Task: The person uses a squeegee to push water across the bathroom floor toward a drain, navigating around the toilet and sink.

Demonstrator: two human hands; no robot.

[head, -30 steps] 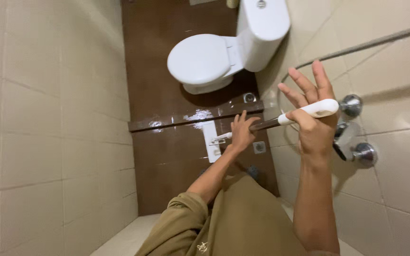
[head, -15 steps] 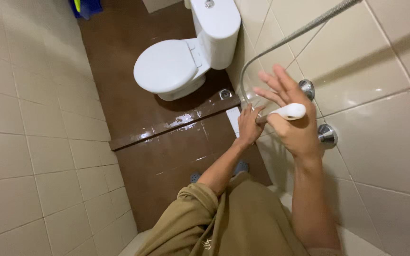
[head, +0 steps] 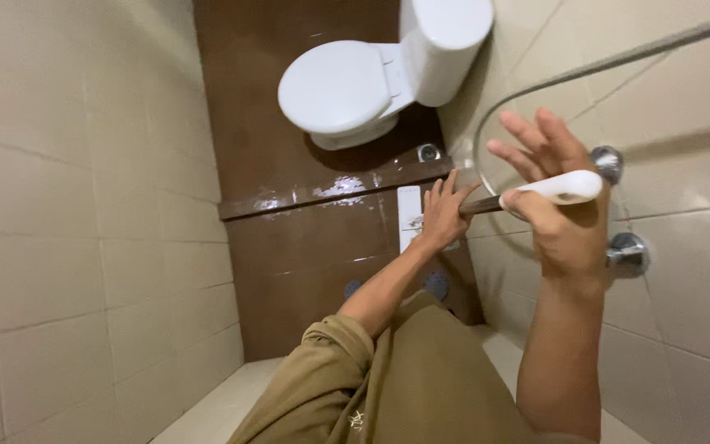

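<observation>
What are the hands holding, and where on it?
A long-handled mop: the right hand pinches its white grip with thumb and forefinger, other fingers spread; the left hand grasps the dark shaft lower down.

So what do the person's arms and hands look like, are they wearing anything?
Both hands are bare: no gloves, rings or watch show. The left hand sits at the end of an arm with an olive-khaki sleeve pushed up to about the elbow. The right hand has a bare forearm, with no sleeve in view.
</observation>
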